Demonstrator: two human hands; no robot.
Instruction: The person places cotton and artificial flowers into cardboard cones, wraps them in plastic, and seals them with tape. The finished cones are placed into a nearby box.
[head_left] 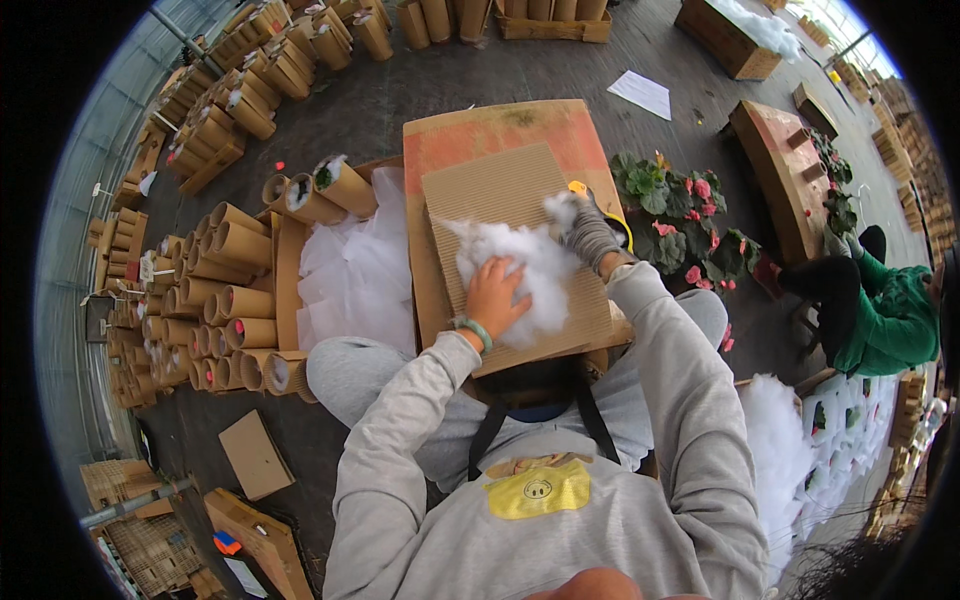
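Observation:
A sheet of corrugated cardboard [455, 195] lies on a cardboard box with a reddish top [480, 130] between my knees. On the sheet is a loose heap of white fibre stuffing [545, 300]. My left hand [495, 298], bare with a bracelet at the wrist, rests on this heap with its fingers apart. At the sheet's right edge, my right hand [592, 238] wears a grey glove, its fingers closed on a small tuft of white stuffing [561, 208]. Beside that glove shows a yellow and black tool [626, 236], partly hidden, its kind unclear.
Pink-flowered plants [662, 200] lie right of the box. At left stand a carton of white sheer wrapping [345, 265] and many cardboard tubes [245, 245]. More stuffing [775, 430] is at lower right. A person in green [885, 315] sits at far right near another box [780, 170].

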